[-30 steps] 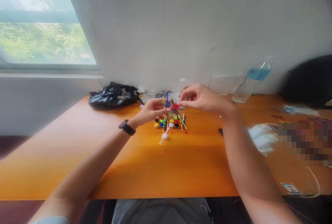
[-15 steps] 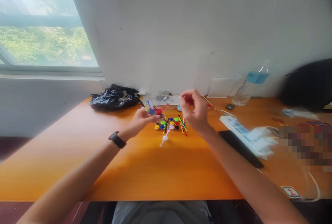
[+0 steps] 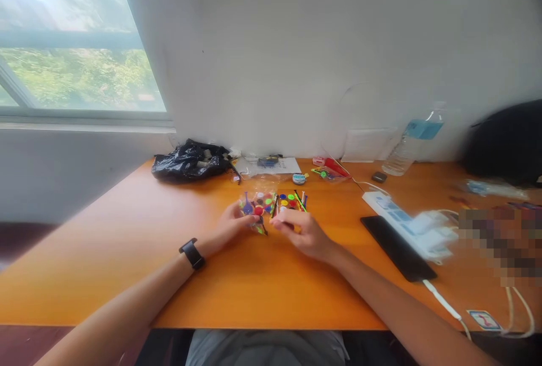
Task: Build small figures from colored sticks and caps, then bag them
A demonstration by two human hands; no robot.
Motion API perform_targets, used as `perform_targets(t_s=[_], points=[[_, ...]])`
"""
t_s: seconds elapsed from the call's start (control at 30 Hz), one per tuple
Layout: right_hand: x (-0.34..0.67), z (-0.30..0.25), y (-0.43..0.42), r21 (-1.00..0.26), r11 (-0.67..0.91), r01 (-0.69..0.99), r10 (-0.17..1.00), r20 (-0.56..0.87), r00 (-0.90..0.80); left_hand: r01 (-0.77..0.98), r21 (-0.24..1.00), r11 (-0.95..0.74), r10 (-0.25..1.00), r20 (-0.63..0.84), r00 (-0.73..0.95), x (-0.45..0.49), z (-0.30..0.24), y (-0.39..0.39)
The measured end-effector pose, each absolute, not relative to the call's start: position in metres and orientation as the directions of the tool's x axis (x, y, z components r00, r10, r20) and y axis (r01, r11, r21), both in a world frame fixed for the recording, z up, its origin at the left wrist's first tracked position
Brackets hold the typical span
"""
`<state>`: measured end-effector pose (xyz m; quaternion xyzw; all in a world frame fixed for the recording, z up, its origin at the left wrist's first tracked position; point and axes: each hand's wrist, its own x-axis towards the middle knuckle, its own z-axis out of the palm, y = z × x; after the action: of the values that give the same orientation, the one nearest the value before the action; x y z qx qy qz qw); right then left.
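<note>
My left hand (image 3: 232,225), with a black watch (image 3: 192,253) on its wrist, rests low on the orange table (image 3: 127,253) and pinches a small assembly of blue and red plastic pieces (image 3: 252,209). My right hand (image 3: 301,232) lies just to its right, fingers curled in a pinch over the spot where a white piece lay; what they hold is hidden. Behind both hands lies a cluster of small coloured discs and sticks (image 3: 284,201).
A black plastic bag (image 3: 190,160) sits at the back left by the wall. A clear packet (image 3: 265,164), more coloured parts (image 3: 328,170), a water bottle (image 3: 412,141), a white power strip (image 3: 406,223), a black phone (image 3: 398,247) and a dark bag (image 3: 506,140) lie to the right.
Both hands have come down from above the cluster to the table in front of it. The left still carries the blue and red pieces; the right has dropped to where the white piece lay.
</note>
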<state>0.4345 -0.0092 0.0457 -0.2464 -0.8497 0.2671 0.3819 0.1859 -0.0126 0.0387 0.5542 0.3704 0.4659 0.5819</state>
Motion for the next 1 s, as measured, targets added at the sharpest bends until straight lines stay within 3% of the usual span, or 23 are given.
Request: perform_targets(t_s=[0.1,0.2,0.3,0.53,0.73,1.0], points=[[0.442,0.057,-0.004,-0.856,0.516,0.027,0.813,0.479,-0.331,-0.114,0.993,-0.031,0.926,0.072,0.371,0.189,0.042,-0.017],[0.449,0.064,0.007,-0.912,0.382,-0.150,0.909,0.400,-0.119,-0.095,0.995,-0.018,0.880,0.061,0.472,0.190,0.043,-0.020],[0.455,0.066,0.016,-0.906,0.349,-0.240,0.934,0.356,0.018,-0.093,0.996,0.012,0.824,0.043,0.565,0.190,0.044,-0.024],[0.458,0.059,0.020,-0.920,0.390,-0.030,0.921,0.389,0.041,-0.093,0.995,0.020,0.781,0.042,0.623,0.193,0.046,-0.029],[0.462,0.062,0.022,-0.887,0.462,0.007,0.874,0.456,0.168,-0.115,0.993,0.028,0.747,0.056,0.663,0.192,0.043,-0.029],[0.451,0.063,0.007,-0.813,0.532,0.238,0.830,0.556,0.041,-0.082,0.996,0.037,0.764,0.025,0.645,0.191,0.045,-0.032]])
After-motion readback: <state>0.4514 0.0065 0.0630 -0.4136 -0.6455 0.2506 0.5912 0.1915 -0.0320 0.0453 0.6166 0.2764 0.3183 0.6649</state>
